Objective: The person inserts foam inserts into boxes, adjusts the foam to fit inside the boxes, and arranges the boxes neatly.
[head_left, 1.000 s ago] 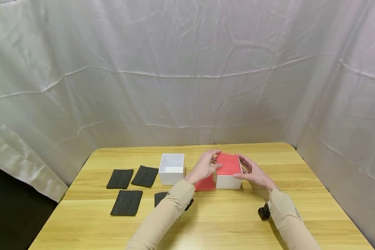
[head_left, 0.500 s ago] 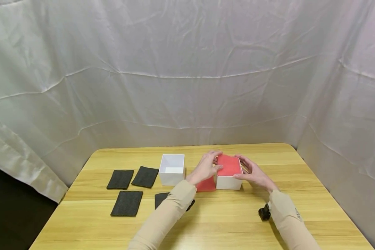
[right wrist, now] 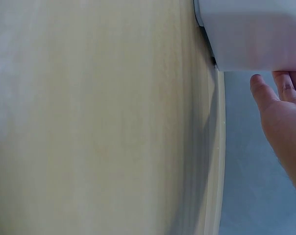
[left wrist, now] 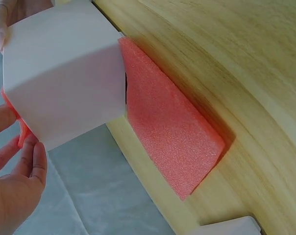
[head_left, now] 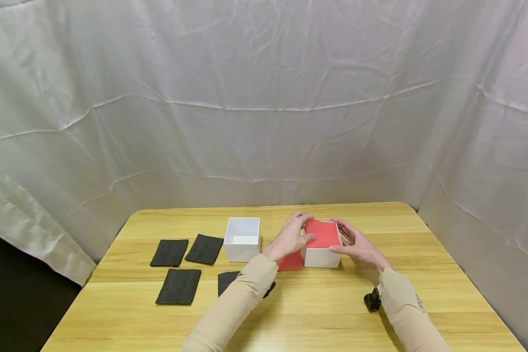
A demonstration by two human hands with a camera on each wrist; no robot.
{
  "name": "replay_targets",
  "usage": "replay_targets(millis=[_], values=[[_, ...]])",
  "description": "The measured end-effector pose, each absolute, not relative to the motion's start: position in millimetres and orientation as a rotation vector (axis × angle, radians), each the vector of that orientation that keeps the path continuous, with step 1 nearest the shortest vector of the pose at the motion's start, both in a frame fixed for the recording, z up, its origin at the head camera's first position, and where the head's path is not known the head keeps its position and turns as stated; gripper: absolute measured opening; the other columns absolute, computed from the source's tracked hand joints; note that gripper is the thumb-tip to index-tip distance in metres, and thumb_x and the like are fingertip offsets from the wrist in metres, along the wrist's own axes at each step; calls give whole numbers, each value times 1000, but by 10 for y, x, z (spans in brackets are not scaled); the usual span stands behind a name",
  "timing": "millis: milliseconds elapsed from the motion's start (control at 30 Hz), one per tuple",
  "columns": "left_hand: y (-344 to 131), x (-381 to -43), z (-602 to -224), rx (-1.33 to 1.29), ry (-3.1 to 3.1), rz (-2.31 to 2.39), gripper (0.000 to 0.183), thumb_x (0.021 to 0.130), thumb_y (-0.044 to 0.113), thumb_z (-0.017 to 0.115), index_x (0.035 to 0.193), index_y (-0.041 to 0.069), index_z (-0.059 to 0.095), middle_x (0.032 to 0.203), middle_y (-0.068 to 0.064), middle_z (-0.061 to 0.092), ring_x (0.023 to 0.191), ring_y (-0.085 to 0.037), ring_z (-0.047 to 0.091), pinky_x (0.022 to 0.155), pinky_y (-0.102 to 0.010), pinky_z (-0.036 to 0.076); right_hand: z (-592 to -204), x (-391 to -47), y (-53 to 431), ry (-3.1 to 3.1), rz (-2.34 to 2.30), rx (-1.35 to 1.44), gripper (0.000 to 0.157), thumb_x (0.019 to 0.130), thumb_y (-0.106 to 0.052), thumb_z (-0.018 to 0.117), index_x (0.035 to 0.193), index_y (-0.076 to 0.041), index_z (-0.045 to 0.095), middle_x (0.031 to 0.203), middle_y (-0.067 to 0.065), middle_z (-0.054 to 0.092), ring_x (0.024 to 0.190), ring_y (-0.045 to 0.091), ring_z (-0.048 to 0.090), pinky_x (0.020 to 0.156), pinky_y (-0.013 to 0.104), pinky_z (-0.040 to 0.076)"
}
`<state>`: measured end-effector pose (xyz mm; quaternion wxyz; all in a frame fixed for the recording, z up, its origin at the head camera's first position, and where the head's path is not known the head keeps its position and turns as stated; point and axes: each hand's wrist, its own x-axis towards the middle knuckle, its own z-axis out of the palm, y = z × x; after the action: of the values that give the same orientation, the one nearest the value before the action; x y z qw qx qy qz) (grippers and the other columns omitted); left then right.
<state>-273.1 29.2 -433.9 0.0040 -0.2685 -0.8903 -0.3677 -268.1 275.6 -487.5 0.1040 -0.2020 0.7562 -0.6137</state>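
Note:
A white square box stands at the table's middle right, with a red foam sheet lying over its top opening. My left hand pinches the sheet's left edge between thumb and fingers, at the rim. In the left wrist view, a crumpled bit of red shows between those fingers and the box wall. The right hand holds the box's right side, thumb by the front corner and fingers toward the back. Another red foam sheet lies on the table left of the box, partly hidden by the left arm in the head view.
A second white box, open at the top, stands to the left. Several black felt-like squares lie on the table's left side, some partly under the left forearm. A small black device is at the right wrist. Pale curtains surround the table.
The red sheet's back edge sits slightly lower at the box's opening than a second ago. Both hands keep nearly the same places.

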Motion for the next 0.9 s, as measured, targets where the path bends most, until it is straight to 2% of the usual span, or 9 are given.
replay_targets(millis=[133,433,667,900], values=[[309,-2728,-4340,-844,-2805,-1080,52,92,13,73,141,3,55,128,-9,58,107,-18,60,98,-25,53,-4882,-2680,2756,2223,-1822,-597,90,89,-6,74,158,1,18,167,26,12,154,47,8,104,1,32],[351,-2732,-4369,-823,-2828,-1016,53,91,14,74,141,5,56,137,-9,56,119,-22,58,106,-32,51,-4892,-2684,2763,2218,-1825,-592,90,89,-6,73,159,1,17,167,25,15,154,46,10,105,2,33],[375,-2723,-4390,-826,-2830,-943,52,90,14,75,139,5,58,136,-9,56,116,-23,61,103,-32,53,-4892,-2682,2761,2212,-1828,-588,89,89,-7,74,159,0,17,167,25,15,154,46,10,104,2,33],[385,-2733,-4404,-832,-2820,-816,48,89,18,77,134,6,63,136,-6,57,122,-21,58,109,-39,45,-4884,-2679,2752,2205,-1841,-587,90,89,-6,74,159,1,17,167,25,14,154,45,9,105,1,33]])
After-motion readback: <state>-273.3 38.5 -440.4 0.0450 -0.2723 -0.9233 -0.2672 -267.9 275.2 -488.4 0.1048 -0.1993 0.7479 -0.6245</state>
